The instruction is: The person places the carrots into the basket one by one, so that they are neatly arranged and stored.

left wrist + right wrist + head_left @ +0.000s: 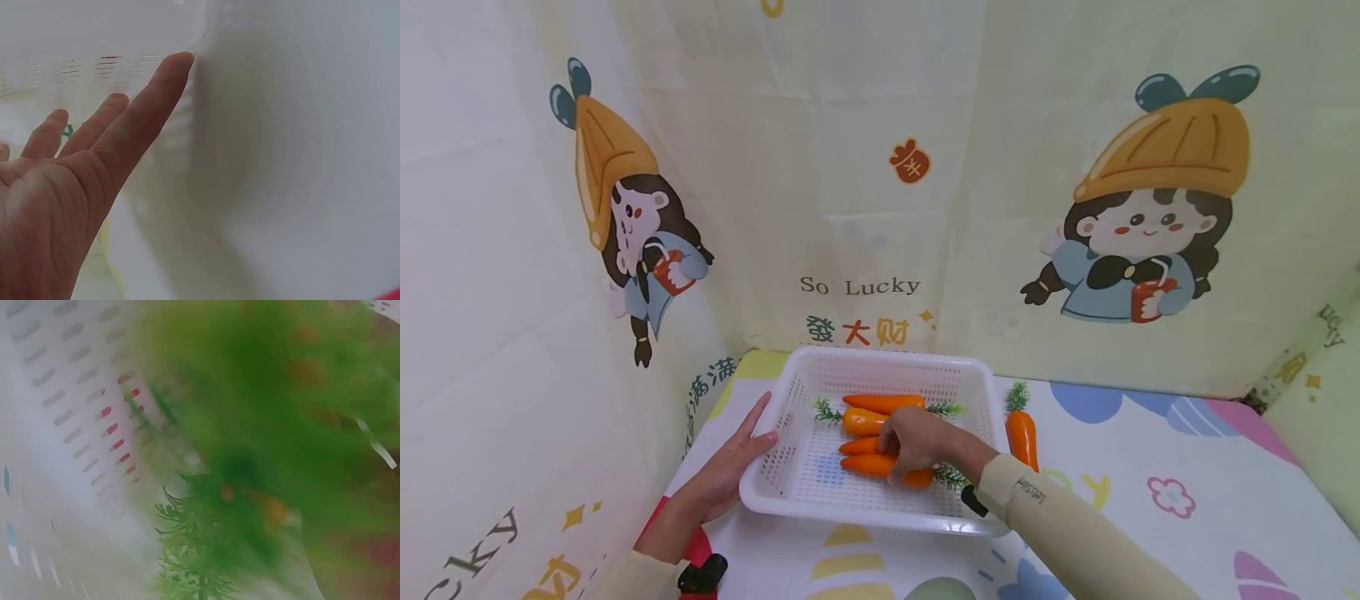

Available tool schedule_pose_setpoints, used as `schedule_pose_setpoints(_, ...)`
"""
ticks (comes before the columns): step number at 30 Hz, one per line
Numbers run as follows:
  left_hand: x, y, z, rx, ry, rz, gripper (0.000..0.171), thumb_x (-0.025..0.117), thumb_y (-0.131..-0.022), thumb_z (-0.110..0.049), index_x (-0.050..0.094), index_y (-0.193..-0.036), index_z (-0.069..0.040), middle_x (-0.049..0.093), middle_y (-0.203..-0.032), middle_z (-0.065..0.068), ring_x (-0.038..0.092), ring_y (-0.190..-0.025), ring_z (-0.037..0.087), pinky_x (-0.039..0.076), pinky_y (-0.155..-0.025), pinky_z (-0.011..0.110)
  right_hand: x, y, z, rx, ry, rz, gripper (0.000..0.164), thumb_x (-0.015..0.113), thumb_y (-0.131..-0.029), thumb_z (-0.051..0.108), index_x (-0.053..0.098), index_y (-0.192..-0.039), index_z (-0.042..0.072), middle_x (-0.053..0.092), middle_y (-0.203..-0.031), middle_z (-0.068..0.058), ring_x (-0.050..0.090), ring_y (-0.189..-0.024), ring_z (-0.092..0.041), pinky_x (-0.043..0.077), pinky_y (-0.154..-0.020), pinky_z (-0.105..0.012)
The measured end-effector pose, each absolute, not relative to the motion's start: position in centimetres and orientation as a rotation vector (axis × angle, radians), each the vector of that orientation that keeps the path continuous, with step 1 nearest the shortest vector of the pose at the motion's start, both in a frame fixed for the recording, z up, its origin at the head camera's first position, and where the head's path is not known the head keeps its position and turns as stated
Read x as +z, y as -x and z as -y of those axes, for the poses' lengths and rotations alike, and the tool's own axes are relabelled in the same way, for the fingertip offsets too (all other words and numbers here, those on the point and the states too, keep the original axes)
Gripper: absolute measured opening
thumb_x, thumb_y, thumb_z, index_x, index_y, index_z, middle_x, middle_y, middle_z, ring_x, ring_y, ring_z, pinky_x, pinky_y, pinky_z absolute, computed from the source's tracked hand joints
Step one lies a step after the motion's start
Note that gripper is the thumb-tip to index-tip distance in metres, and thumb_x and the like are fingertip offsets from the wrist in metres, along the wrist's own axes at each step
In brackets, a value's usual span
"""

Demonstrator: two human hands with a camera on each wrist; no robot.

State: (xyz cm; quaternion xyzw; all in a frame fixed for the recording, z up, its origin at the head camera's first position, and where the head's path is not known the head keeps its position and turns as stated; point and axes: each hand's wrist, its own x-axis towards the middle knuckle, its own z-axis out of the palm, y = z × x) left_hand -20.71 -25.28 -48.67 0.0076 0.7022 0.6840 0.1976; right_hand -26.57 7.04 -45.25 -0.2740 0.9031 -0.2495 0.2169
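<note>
A white plastic basket with slotted walls stands on the table and contains several orange toy carrots with green tops. My right hand reaches in over its right side and grips a carrot in the middle of the group, its fingers curled down around it. Another carrot lies right beside the thumb. Blurred green leaves fill much of the right wrist view and hide the fingers there. At the basket's left end, my left hand rests with fingers straight against the outer wall.
One more carrot lies outside, beside the basket's right wall. The table carries a patterned white cloth. Printed fabric rises behind the table and along the left side.
</note>
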Motion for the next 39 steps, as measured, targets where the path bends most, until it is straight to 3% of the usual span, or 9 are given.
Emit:
schedule_pose_setpoints(4,-48.6,20.8,25.1,1.910,-0.002,-1.976,0.078,0.053,-0.108,-0.038,0.001,-0.164,-0.053,0.024,-0.172,0.006,0.046,-0.147,0.040,0.056,-0.105,0.052,-45.1,26.6,-7.1,-0.674,0.765,-2.513,0.023,0.090,-0.075,0.010,0.075,-0.091,0.013,0.065,-0.089,0.003,0.055,-0.081,-0.012,0.050,-0.068,-0.023)
schedule_pose_setpoints(14,-48.4,20.7,24.9,1.887,-0.014,-1.994,0.079,0.053,-0.108,-0.040,-0.002,-0.164,-0.051,0.025,-0.172,0.009,0.049,-0.145,0.039,0.057,-0.104,0.050,-44.4,26.5,-8.0,-0.753,0.733,-2.504,0.018,0.085,-0.080,0.007,0.078,-0.096,0.011,0.068,-0.102,0.001,0.056,-0.094,-0.016,0.053,-0.073,-0.026)
schedule_pose_setpoints(19,-48.4,20.7,25.0,1.900,-0.018,-1.973,0.080,0.053,-0.108,-0.039,-0.002,-0.164,-0.052,0.026,-0.171,0.009,0.053,-0.141,0.038,0.057,-0.104,0.051,-42.9,27.1,-9.2,-0.805,0.810,-2.537,0.016,0.083,-0.085,0.009,0.079,-0.099,0.005,0.074,-0.097,-0.005,0.060,-0.087,-0.016,0.056,-0.076,-0.028)
schedule_pose_setpoints(24,-48.3,20.7,25.3,1.893,-0.010,-1.972,0.081,0.054,-0.108,-0.040,-0.003,-0.164,-0.052,0.024,-0.172,0.010,0.054,-0.138,0.036,0.056,-0.105,0.052,-41.4,27.7,-11.0,-0.896,0.813,-2.570,0.020,0.085,-0.085,0.012,0.078,-0.101,0.003,0.074,-0.091,-0.002,0.062,-0.082,-0.014,0.057,-0.080,-0.028)
schedule_pose_setpoints(32,-48.3,20.5,25.3,1.883,0.033,-1.993,0.079,0.053,-0.108,-0.042,-0.002,-0.163,-0.054,0.022,-0.174,0.008,0.050,-0.143,0.038,0.057,-0.105,0.052,-39.3,28.0,-14.6,-1.065,0.617,-2.572,0.017,0.080,-0.089,0.013,0.077,-0.104,0.005,0.073,-0.090,-0.003,0.063,-0.081,-0.017,0.058,-0.077,-0.028)
schedule_pose_setpoints(39,-48.3,20.5,25.2,1.891,0.042,-1.985,0.079,0.052,-0.108,-0.043,-0.003,-0.164,-0.052,0.019,-0.174,0.007,0.048,-0.146,0.038,0.057,-0.104,0.052,-39.2,28.1,-18.5,-1.170,0.439,-2.612,0.021,0.078,-0.091,0.013,0.076,-0.111,0.005,0.074,-0.098,-0.006,0.064,-0.086,-0.020,0.060,-0.083,-0.030)
